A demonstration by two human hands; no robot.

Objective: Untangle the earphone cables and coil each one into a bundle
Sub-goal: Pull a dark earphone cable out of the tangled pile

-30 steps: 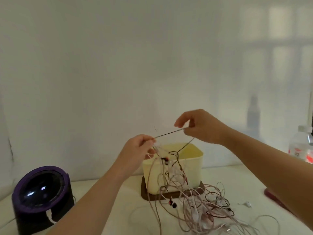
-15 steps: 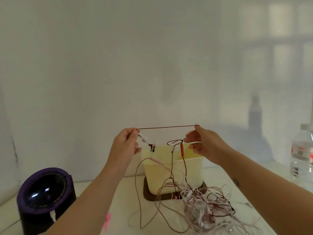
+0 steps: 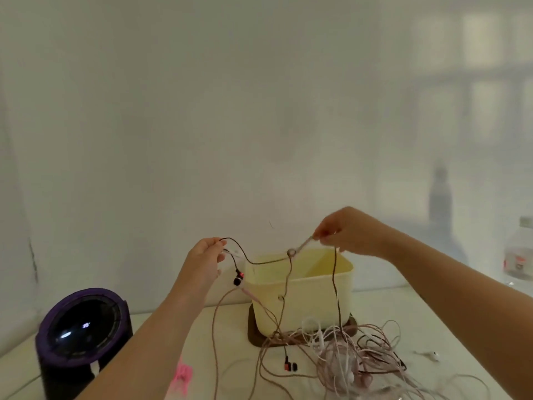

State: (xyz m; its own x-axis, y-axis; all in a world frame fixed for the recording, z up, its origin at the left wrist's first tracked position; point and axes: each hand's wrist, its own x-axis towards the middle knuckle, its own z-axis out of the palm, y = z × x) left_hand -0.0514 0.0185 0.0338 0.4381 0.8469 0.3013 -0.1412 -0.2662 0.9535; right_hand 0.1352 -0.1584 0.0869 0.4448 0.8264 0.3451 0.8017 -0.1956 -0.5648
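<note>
We are pinching a dark cable between both raised hands, left hand and right hand, sagging above the tangle on the surface.

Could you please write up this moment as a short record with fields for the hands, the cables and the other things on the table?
left hand: raised, pinching a dark cable
right hand: raised, pinching a pale cable end
earbud: black and red, hanging below the left hand
cable tangle: heaped on the table, uncoiled
yellow bin: open, on a dark base
purple speaker: left
water bottle: right edge
</note>
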